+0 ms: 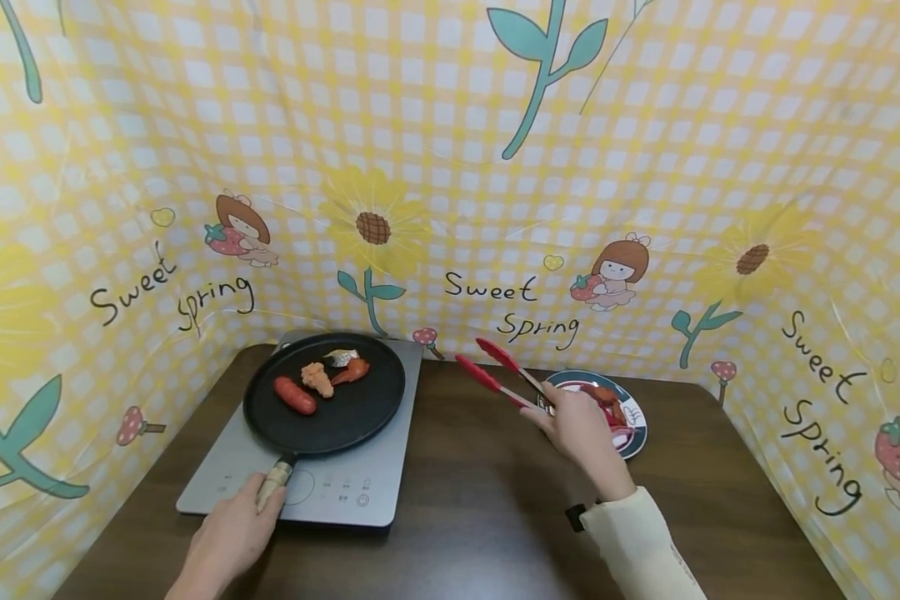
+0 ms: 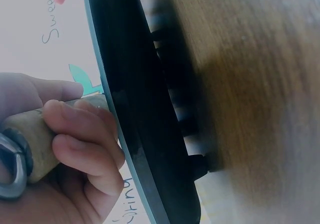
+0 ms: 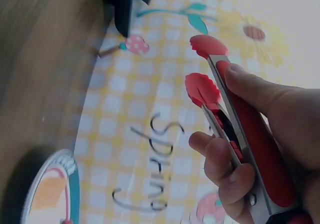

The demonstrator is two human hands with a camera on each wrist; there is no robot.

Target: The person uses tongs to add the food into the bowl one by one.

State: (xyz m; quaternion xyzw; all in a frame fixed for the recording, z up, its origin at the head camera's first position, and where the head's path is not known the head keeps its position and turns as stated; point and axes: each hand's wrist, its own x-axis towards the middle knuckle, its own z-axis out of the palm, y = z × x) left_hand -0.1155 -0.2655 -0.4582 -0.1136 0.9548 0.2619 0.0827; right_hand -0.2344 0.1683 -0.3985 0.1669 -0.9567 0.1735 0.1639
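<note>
My left hand (image 1: 232, 527) grips the handle (image 2: 45, 134) of a black flat pan (image 1: 360, 429), fingers curled round it. In the pan lie a red sausage (image 1: 295, 395), a breaded lump of food (image 1: 317, 379), a silvery piece (image 1: 341, 358) and a reddish-orange piece (image 1: 352, 372). My right hand (image 1: 581, 433) holds red-tipped tongs (image 3: 250, 134), thumb on one arm and fingers round the other. The tongs' tips stand apart with nothing between them, pointing left toward the pan. Below and behind the right hand is a plate (image 1: 636, 442) with red and brown food, partly hidden.
The pan sits on a silver induction cooktop (image 1: 217, 475) with touch controls. Wooden table (image 1: 480, 500) lies between cooktop and plate. A yellow checked cloth (image 1: 450, 217) with printed flowers hangs round the back and both sides.
</note>
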